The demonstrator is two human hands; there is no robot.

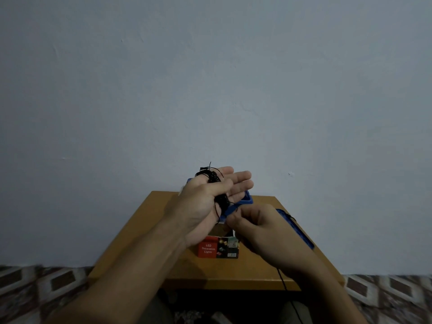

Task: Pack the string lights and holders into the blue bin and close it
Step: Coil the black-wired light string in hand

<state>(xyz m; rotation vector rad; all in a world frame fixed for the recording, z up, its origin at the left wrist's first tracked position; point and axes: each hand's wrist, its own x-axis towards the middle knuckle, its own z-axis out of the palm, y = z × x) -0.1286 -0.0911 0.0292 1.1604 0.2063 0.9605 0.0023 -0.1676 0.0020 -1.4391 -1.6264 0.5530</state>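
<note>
At the centre of the frame, the left hand [201, 206] holds a black coil of string lights [222, 202] wound round its straight fingers, with the thumb clamped over it. Just lower right, the right hand [257, 228] pinches the loose wire with curled fingers. The blue bin [248, 199] sits behind both hands on the surface [145, 230].
</note>
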